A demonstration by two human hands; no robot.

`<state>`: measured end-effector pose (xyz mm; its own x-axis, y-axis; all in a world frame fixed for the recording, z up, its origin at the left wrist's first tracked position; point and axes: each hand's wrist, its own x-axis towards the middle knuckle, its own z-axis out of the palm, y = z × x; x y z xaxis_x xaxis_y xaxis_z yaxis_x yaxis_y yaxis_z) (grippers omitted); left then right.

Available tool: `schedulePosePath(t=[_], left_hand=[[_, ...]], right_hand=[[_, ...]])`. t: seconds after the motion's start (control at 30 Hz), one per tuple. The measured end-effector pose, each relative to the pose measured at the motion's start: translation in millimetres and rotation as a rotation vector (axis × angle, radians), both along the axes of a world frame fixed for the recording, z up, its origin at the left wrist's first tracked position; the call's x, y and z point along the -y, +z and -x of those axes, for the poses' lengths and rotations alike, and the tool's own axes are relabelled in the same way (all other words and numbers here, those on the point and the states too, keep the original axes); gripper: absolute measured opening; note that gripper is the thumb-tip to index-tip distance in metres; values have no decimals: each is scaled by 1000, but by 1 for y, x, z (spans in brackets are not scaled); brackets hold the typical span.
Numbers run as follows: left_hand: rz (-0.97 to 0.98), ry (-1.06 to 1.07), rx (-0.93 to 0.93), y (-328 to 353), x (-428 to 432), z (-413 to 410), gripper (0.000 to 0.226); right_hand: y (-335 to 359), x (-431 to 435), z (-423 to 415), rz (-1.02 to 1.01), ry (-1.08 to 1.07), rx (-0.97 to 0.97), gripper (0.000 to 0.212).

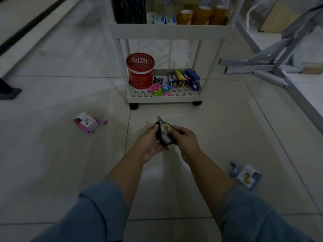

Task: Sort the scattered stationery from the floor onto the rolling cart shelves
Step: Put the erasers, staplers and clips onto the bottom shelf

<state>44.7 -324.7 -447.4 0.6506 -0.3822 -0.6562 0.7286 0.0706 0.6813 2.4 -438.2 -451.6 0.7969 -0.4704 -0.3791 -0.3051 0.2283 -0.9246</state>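
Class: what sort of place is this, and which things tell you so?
Probably an office or stationery storeroom: a white rolling cart holding staplers and rolls of tape, a tiled floor, and a metal table frame beside it.

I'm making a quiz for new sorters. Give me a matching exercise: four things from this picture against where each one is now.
Things: 1 red tub; 2 pink pack; 3 blue pack; 4 correction tape.
Places: A floor, person's right; B cart's bottom shelf; C held by left hand and right hand; D floor, person's left.
Pairs: 1-B, 2-D, 3-A, 4-C.
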Motion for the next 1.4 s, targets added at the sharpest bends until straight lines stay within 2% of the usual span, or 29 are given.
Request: schedulePosePath(t=[0.2,0.33,0.4,0.47,0.53,0.63,0.73,0.87,1.03,1.2,1.3,1.4], left_hand=[[116,104,-152,4,-3,-3,44],[87,142,-36,6,-2,-4,30],[25,170,62,5,-5,-6,39],[-72,206,141,0,-10,-8,50],[-111,226,174,-3,-13,-10,51],[-80,194,168,-3,-13,-13,38],[-16,153,128,-1,-12,-15,35],[77,238,24,4,-13,-15,7],[156,239,-44,5,-16,-14,16],[119,121,30,8,-14,-14,36],[79,89,70,9,-13,-14,23],[41,117,90,12,-13,-12,12]], right_hand=[[2,3,4,-233,50,-26,24],[2,6,2,-252,-8,-16,23],[4,10,1,-324,-95,-11,13],[10,14,0,-418,-122,-2,15],[14,18,-2,-439,-80,7,19],[19,23,-6,-330,23,36,29],[21,24,-8,-193,100,86,33],[18,27,-8,-33,114,104,33],[13,30,-7,140,212,119,22],[10,33,-8,219,307,90,23],[12,32,-8,281,359,88,24],[10,29,-9,536,388,74,24]])
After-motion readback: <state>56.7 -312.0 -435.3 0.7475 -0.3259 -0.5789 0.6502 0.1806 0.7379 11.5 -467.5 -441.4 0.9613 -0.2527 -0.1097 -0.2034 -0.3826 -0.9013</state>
